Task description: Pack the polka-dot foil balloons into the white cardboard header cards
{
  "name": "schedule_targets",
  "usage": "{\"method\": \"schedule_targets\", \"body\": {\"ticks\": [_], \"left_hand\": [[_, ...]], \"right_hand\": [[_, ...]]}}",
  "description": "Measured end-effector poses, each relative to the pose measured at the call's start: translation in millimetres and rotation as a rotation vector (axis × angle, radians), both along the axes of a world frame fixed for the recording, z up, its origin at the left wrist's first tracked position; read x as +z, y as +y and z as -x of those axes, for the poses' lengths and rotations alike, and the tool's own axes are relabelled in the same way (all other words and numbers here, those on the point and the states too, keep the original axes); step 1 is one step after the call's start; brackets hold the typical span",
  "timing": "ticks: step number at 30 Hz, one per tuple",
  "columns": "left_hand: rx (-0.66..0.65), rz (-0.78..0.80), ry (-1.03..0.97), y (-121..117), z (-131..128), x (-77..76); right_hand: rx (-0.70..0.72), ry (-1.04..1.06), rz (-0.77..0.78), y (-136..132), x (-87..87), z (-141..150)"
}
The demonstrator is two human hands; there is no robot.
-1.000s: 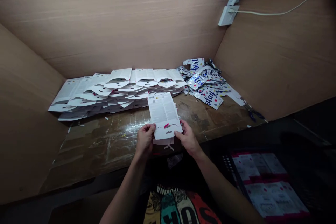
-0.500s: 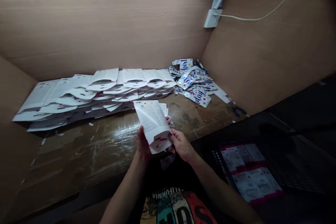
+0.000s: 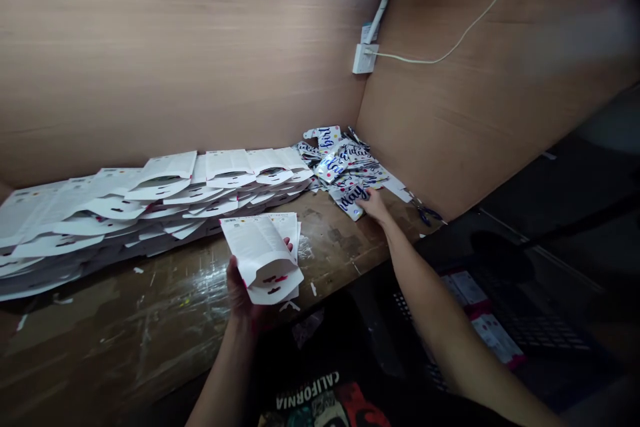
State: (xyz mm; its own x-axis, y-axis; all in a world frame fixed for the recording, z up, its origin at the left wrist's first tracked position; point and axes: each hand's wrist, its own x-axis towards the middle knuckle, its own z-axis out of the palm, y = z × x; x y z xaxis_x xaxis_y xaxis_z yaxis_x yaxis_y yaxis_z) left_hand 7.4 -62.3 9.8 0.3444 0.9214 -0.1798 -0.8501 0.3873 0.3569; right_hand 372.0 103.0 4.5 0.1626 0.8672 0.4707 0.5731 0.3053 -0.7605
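My left hand (image 3: pixel 241 293) holds a small stack of white hang-tab cards (image 3: pixel 263 257), with the top card curled over and a pink mark showing near its tab. My right hand (image 3: pixel 375 205) is stretched out to a heap of printed foil balloon sheets (image 3: pixel 345 167), its fingers on the sheet lettered "day". Whether those fingers grip the sheet is hidden. Long overlapping rows of similar white cards (image 3: pixel 165 190) lie on the worn wooden bench (image 3: pixel 150 320), just behind the stack in my left hand.
Dark-handled scissors (image 3: pixel 430 215) lie at the bench's right end. Cardboard-lined walls (image 3: pixel 175 80) enclose the bench, with a wall socket (image 3: pixel 365 59) and white cable (image 3: pixel 440 47) at the corner. A dark crate (image 3: pixel 520 327) with red-edged cards stands low at right.
My right hand has let go of the cards and moved out to the foil heap. My left hand keeps the stack, now curled. The view has swung left and upward.
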Motion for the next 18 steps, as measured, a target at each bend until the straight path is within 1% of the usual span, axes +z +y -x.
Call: {"method": "schedule_targets", "body": {"ticks": [1, 3, 5, 7, 9, 10, 11, 12, 13, 16, 18], "left_hand": [[0.032, 0.017, 0.018, 2.0, -2.5, 0.7], [0.087, 0.049, 0.062, 6.8, -8.5, 2.3], [0.127, 0.063, 0.102, 12.6, -15.2, 3.6], [0.18, 0.057, 0.134, 18.6, -21.6, 4.7], [0.229, 0.043, 0.148, 23.2, -27.2, 5.9], [0.244, 0.032, 0.148, 24.5, -29.9, 6.6], [0.253, 0.02, 0.144, 24.9, -32.7, 7.2], [0.257, 0.007, 0.14, 24.6, -35.7, 7.7], [0.251, -0.003, 0.135, 23.6, -39.3, 8.0], [0.231, -0.012, 0.147, 18.4, -52.2, 7.9], [0.239, -0.012, 0.168, 15.9, -59.6, 8.1]], "right_hand": [[0.016, 0.032, 0.005, -10.8, -6.4, 9.3], [0.023, 0.122, 0.04, -41.7, -14.2, 29.3], [0.073, 0.195, 0.062, -82.0, -10.1, 48.0], [0.209, 0.182, 0.065, -124.1, 7.0, 63.7], [0.409, 0.022, 0.033, -159.3, 30.8, 77.3], [0.496, -0.089, 0.009, -172.4, 42.1, 84.0], [0.559, -0.201, -0.017, -182.0, 51.5, 91.2], [0.589, -0.31, -0.037, -188.2, 58.3, 99.0], [0.585, -0.413, -0.05, -191.3, 62.4, 107.4], [0.466, -0.658, -0.053, -188.6, 62.3, 135.9], [0.41, -0.745, -0.045, -184.2, 59.0, 155.0]]}}
